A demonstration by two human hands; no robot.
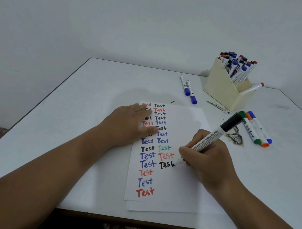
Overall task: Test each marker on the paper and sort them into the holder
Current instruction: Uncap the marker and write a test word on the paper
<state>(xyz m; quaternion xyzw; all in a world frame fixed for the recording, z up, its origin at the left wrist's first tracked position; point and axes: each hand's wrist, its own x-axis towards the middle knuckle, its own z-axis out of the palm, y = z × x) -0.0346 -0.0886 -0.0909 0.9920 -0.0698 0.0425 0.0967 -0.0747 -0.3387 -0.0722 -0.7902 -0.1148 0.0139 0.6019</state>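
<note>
A white paper [175, 186] lies on the table, covered with two columns of "Test" in red, blue, black and green. My right hand [207, 160] grips a black whiteboard marker [212, 136], cap stuck on its back end, tip on the paper at the end of a black "Test". My left hand [127, 124] lies flat on the paper's upper left, fingers straight. A cream holder [224, 89] at the back right is packed with several markers [237, 66]; a red-capped marker [253, 88] leans out of its front compartment.
Two blue-capped markers [188, 88] lie left of the holder. Three markers with green, orange and blue ends [255, 130] lie right of the paper beside dark ink smudges [236, 138]. A second sheet [162, 211] peeks from under the paper. The table's front edge [151, 222] is close.
</note>
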